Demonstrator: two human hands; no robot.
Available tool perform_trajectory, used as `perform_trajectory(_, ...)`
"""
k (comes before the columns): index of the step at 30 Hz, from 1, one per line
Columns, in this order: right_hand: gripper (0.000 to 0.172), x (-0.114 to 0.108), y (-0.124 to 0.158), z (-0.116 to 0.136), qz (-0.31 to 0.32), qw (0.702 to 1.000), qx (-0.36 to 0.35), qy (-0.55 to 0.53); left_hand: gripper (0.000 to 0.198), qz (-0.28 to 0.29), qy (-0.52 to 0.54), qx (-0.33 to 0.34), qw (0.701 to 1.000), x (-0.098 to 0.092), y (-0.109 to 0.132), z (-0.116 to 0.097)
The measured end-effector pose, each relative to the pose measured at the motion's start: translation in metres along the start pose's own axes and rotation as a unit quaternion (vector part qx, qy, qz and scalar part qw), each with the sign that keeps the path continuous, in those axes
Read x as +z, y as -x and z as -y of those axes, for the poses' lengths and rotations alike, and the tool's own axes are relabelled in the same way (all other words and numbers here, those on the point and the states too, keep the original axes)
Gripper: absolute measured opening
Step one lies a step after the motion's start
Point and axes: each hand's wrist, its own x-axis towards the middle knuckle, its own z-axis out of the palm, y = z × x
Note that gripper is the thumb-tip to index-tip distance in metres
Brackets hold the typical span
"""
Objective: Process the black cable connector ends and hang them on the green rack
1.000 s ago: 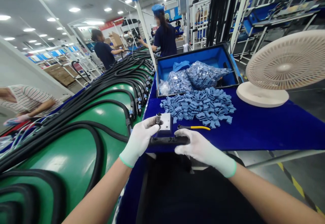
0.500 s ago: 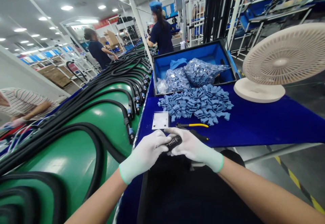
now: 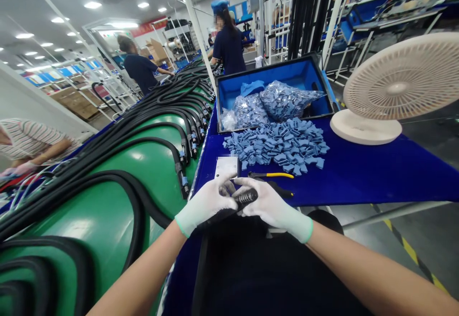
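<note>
Both my hands wear white gloves and meet at the near edge of the blue table [image 3: 358, 172]. My left hand [image 3: 206, 203] and my right hand [image 3: 267, 203] are both closed on a black ribbed connector [image 3: 246, 196] held between them. Just beyond lie a small white plate [image 3: 226, 167], yellow-handled pliers [image 3: 272, 176] and a heap of small blue plastic pieces [image 3: 276, 144].
A blue bin [image 3: 297, 74] with bags of blue pieces stands behind the heap. A white fan [image 3: 398, 86] sits at the right. Black cables [image 3: 136, 134] lie along the green conveyor [image 3: 107, 206] on my left. Other people work further back and at the far left.
The connector came off the white plate and down toward me; both hands closed together round it. The view has shifted slightly.
</note>
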Motion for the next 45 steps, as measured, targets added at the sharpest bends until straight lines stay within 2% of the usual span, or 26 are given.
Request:
perform_trajectory(3, 0.081, -0.003, -0.003, -0.004, -0.037, 0.999, -0.007, 0.008, 0.041, -0.021, -0.031, 0.081, 0.996, 0.005, 0.008, -0.006)
perform_trajectory(5, 0.084, -0.006, -0.002, -0.003, -0.035, 0.999, -0.014, 0.033, 0.028, -0.028, -0.054, 0.12, 0.991, 0.009, 0.013, -0.011)
perform_trajectory(12, 0.082, -0.011, 0.002, 0.002, -0.014, 0.995, -0.037, 0.093, 0.029, -0.03, -0.1, 0.079, 0.991, 0.021, 0.025, -0.024)
perform_trajectory(14, 0.084, -0.01, 0.003, 0.004, 0.004, 0.998, -0.025, 0.065, 0.028, -0.045, -0.108, 0.092, 0.989, 0.025, 0.026, -0.021)
perform_trajectory(16, 0.087, -0.01, 0.005, 0.006, 0.027, 1.0, -0.002, 0.013, 0.025, -0.055, -0.115, 0.134, 0.983, 0.025, 0.025, -0.016)
perform_trajectory(18, 0.09, -0.009, 0.007, 0.009, 0.044, 0.999, 0.009, -0.018, 0.024, -0.04, -0.096, 0.162, 0.981, 0.022, 0.022, -0.01)
perform_trajectory(20, 0.089, -0.009, 0.009, 0.011, 0.044, 0.999, -0.005, -0.001, 0.041, -0.022, -0.042, 0.124, 0.991, 0.018, 0.016, -0.005)
perform_trajectory(23, 0.083, -0.009, 0.012, 0.013, 0.032, 0.997, -0.043, 0.053, 0.091, -0.005, 0.045, 0.017, 0.999, 0.013, 0.004, 0.0)
perform_trajectory(25, 0.081, -0.01, 0.011, 0.012, 0.018, 0.995, -0.053, 0.077, 0.098, 0.004, 0.06, -0.003, 0.998, 0.014, -0.003, 0.001)
perform_trajectory(26, 0.08, -0.01, 0.01, 0.011, 0.009, 0.996, -0.05, 0.074, 0.096, 0.001, 0.053, -0.002, 0.999, 0.015, -0.004, 0.001)
perform_trajectory(28, 0.075, -0.01, 0.007, 0.008, -0.019, 0.999, -0.027, 0.03, 0.082, -0.057, 0.013, 0.011, 0.998, 0.019, 0.0, -0.001)
perform_trajectory(30, 0.063, -0.009, 0.005, 0.004, -0.058, 0.998, -0.017, -0.032, 0.051, -0.135, -0.056, 0.041, 0.988, 0.027, 0.011, -0.002)
perform_trajectory(32, 0.051, -0.004, 0.008, -0.002, -0.113, 0.99, -0.035, -0.083, 0.02, -0.163, -0.086, 0.043, 0.982, 0.037, 0.025, 0.002)
perform_trajectory(33, 0.048, 0.0, 0.011, -0.005, -0.142, 0.984, -0.048, -0.099, 0.018, -0.151, -0.05, 0.02, 0.987, 0.042, 0.032, 0.005)
perform_trajectory(34, 0.048, 0.003, 0.015, -0.008, -0.164, 0.979, -0.058, -0.108, 0.022, -0.134, 0.031, -0.013, 0.99, 0.046, 0.038, 0.01)
perform_trajectory(35, 0.049, 0.007, 0.019, -0.01, -0.164, 0.979, -0.062, -0.103, 0.029, -0.127, 0.15, -0.043, 0.979, 0.049, 0.042, 0.015)
perform_trajectory(36, 0.052, 0.009, 0.022, -0.011, -0.129, 0.987, -0.061, -0.08, 0.035, -0.143, 0.287, -0.064, 0.945, 0.051, 0.044, 0.02)
perform_trajectory(38, 0.049, 0.008, 0.022, -0.01, 0.023, 0.998, -0.054, 0.014, 0.04, -0.216, 0.517, -0.061, 0.826, 0.047, 0.043, 0.028)
perform_trajectory(39, 0.043, 0.003, 0.017, -0.008, 0.092, 0.991, -0.056, 0.078, 0.037, -0.259, 0.582, -0.051, 0.769, 0.042, 0.041, 0.03)
perform_trajectory(40, 0.036, -0.003, 0.009, -0.004, 0.12, 0.977, -0.064, 0.166, 0.034, -0.295, 0.612, -0.042, 0.733, 0.036, 0.039, 0.031)
perform_trajectory(41, 0.031, -0.01, -0.002, -0.001, 0.106, 0.955, -0.073, 0.267, 0.031, -0.317, 0.616, -0.033, 0.721, 0.028, 0.035, 0.03)
perform_trajectory(42, 0.03, -0.018, -0.016, 0.003, 0.049, 0.924, -0.086, 0.371, 0.031, -0.33, 0.6, -0.022, 0.729, 0.019, 0.031, 0.028)
perform_trajectory(43, 0.03, -0.025, -0.031, 0.006, -0.019, 0.868, -0.088, 0.488, 0.032, -0.338, 0.572, -0.008, 0.748, 0.011, 0.027, 0.025)
perform_trajectory(45, 0.028, -0.035, -0.06, 0.009, -0.081, 0.799, -0.067, 0.591, 0.034, -0.358, 0.493, 0.021, 0.793, -0.005, 0.017, 0.019)
